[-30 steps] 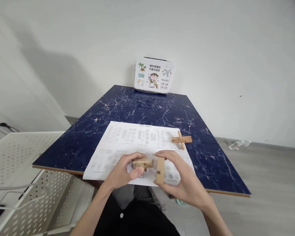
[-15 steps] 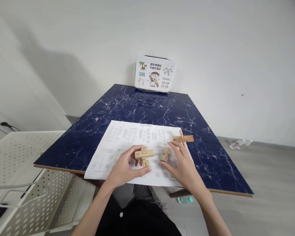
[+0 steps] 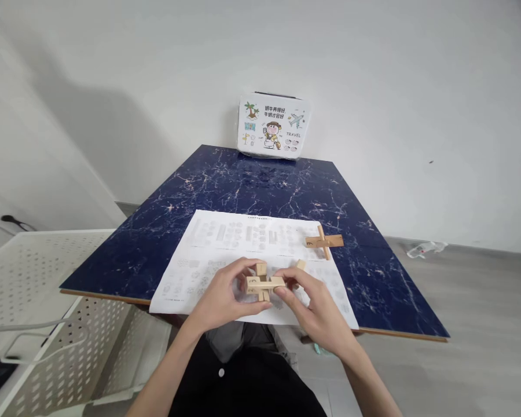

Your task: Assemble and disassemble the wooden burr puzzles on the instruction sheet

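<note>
A small cluster of interlocked wooden burr puzzle pieces [image 3: 260, 283] is held above the paper sheet, one bar lying sideways and another crossing it. My left hand [image 3: 226, 294] is closed round its left side, thumb below and fingers above. At the right end of the sideways bar, my right hand [image 3: 310, 298] pinches with thumb and index finger. Just past the right knuckles shows the end of another wooden piece [image 3: 301, 264]; most of it is hidden, and I cannot tell whether it rests on the sheet or in the hand.
A printed instruction sheet [image 3: 230, 243] with puzzle diagrams overhangs the near edge of the blue marbled table [image 3: 264, 191]. Two crossed wooden pieces [image 3: 324, 241] lie at its right edge. A white cartoon-printed case [image 3: 272, 126] stands against the wall. At left is a white perforated cart [image 3: 47, 255].
My right hand has moved left onto the puzzle cluster and now pinches its right end. The cluster has been turned in my left hand. The notched piece is now mostly behind my right hand.
</note>
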`<state>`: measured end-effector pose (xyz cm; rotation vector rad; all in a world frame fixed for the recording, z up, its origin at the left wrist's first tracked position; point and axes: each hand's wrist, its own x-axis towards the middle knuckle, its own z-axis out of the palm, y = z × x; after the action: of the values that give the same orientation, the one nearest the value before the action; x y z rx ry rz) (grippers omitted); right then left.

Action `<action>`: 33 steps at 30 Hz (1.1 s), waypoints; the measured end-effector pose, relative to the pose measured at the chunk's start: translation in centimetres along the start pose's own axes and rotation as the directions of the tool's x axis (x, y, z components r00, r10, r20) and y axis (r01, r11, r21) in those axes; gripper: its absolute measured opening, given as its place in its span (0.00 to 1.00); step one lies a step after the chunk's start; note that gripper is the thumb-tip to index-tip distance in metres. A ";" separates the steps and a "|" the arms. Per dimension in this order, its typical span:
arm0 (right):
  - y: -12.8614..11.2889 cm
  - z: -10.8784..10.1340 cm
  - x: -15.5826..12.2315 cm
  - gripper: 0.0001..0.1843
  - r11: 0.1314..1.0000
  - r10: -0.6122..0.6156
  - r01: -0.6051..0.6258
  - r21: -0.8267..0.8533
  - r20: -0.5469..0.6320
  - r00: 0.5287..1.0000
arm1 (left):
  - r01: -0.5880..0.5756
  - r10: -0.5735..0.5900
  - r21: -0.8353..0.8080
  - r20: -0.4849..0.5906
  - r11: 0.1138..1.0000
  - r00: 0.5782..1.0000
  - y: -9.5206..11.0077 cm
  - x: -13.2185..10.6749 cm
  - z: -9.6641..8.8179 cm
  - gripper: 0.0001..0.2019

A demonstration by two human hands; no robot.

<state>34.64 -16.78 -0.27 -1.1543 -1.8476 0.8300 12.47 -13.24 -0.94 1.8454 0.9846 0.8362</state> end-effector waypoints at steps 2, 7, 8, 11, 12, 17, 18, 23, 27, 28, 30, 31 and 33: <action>0.0 -0.6 -0.2 0.11 0.998 0.040 -0.039 0.042 -0.019 0.999 | 0.015 -0.014 0.044 -0.013 0.999 1.000 0.0 0.1 0.1 0.25; 1.6 -2.9 -1.5 0.15 0.987 0.160 -0.151 0.057 -0.239 0.958 | 0.059 -0.052 0.152 -0.055 0.987 0.997 -0.5 0.1 0.4 0.28; 2.0 -3.4 -1.8 0.16 0.981 0.195 -0.184 0.067 -0.273 0.942 | 0.063 -0.052 0.184 -0.068 0.981 0.996 -0.6 0.2 0.5 0.28; 3.2 -4.6 -3.0 0.18 0.959 0.277 -0.282 0.036 -0.338 0.899 | 0.057 -0.020 0.308 -0.123 0.950 0.992 -0.8 0.4 1.1 0.26; 3.6 -4.9 -3.3 0.19 0.949 0.297 -0.314 0.009 -0.345 0.890 | 0.054 -0.007 0.349 -0.134 0.935 0.991 -0.9 0.5 1.3 0.26; 5.1 -5.1 -3.0 0.23 0.905 0.356 -0.403 -0.139 -0.275 0.893 | 0.017 0.023 0.466 -0.081 0.884 0.996 -1.0 1.0 1.9 0.27; 5.3 -4.9 -2.6 0.24 0.901 0.350 -0.400 -0.166 -0.266 0.898 | 0.012 0.028 0.479 -0.075 0.878 0.997 -1.1 1.1 2.0 0.27; 6.1 -3.9 -0.5 0.21 0.893 0.286 -0.361 -0.269 -0.282 0.916 | 0.012 0.023 0.539 -0.059 0.842 0.998 -1.5 1.2 2.2 0.29; 6.3 -3.3 0.2 0.22 0.922 0.231 -0.295 -0.250 -0.253 0.939 | 0.025 0.006 0.563 -0.052 0.826 0.999 -1.7 1.3 2.4 0.32; 6.2 -3.2 0.2 0.22 0.937 0.223 -0.274 -0.218 -0.230 0.947 | 0.022 0.008 0.560 -0.051 0.828 0.999 -1.7 1.2 2.4 0.33; 5.9 -3.0 0.1 0.22 0.958 0.213 -0.240 -0.159 -0.172 0.962 | 0.021 0.010 0.546 -0.054 0.838 0.998 -1.8 1.2 2.3 0.34; 5.7 -2.9 0.0 0.22 0.964 0.207 -0.226 -0.141 -0.139 0.968 | 0.023 0.011 0.537 -0.060 0.843 0.998 -1.8 1.1 2.3 0.33; 5.3 -2.6 -0.2 0.21 0.973 0.186 -0.196 -0.125 -0.084 0.979 | 0.025 0.016 0.521 -0.074 0.853 0.997 -1.8 1.1 2.3 0.30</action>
<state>39.09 -14.66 -3.47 -1.4457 -1.7738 0.7701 14.34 -12.54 -3.32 2.2776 1.3656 0.6781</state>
